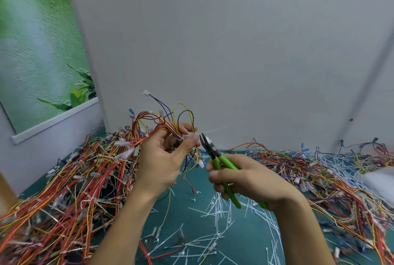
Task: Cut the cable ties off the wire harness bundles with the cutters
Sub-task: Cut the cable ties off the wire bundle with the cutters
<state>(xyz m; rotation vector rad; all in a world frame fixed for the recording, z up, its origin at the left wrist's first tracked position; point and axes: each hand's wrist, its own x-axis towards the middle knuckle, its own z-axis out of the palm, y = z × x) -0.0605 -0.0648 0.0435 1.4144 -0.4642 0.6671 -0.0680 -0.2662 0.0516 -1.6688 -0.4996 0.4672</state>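
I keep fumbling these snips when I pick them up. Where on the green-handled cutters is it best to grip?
Grip the cutters on the two green handles, from the rear, as the right hand does: they spread toward the person while the dark blades point away, toward the wire bundle.

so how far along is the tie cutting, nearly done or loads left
Partly through, loads left. Done: cut white cable ties litter the green mat, with loose wires spread at right. In hand: the left hand holds up one harness bundle, and the right hand holds the green-handled cutters beside it. Left: a large pile at left, white ties still showing.
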